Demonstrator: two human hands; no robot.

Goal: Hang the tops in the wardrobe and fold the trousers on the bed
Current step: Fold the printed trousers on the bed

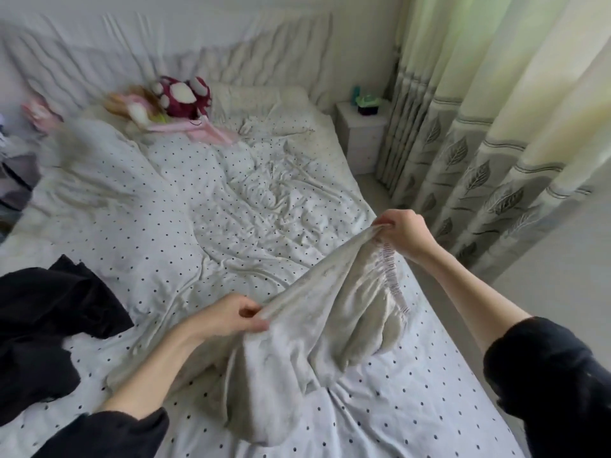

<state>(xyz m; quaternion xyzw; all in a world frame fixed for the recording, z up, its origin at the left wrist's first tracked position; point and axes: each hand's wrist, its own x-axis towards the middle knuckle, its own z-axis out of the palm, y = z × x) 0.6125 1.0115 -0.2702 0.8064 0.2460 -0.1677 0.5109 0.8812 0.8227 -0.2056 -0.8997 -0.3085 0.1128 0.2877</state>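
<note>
My left hand (231,317) and right hand (401,231) each pinch the grey trousers' (317,312) elastic waistband near the bed's (429,391) right edge; uneven tension could twist the legs.

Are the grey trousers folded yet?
No. The grey trousers are unfolded, held up by the waistband between left hand and right hand.

The pale grey, soft-knit trousers (317,312) with an elastic waistband are stretched between pinching fingers (254,320), legs crumpled below on the bed.
</note>
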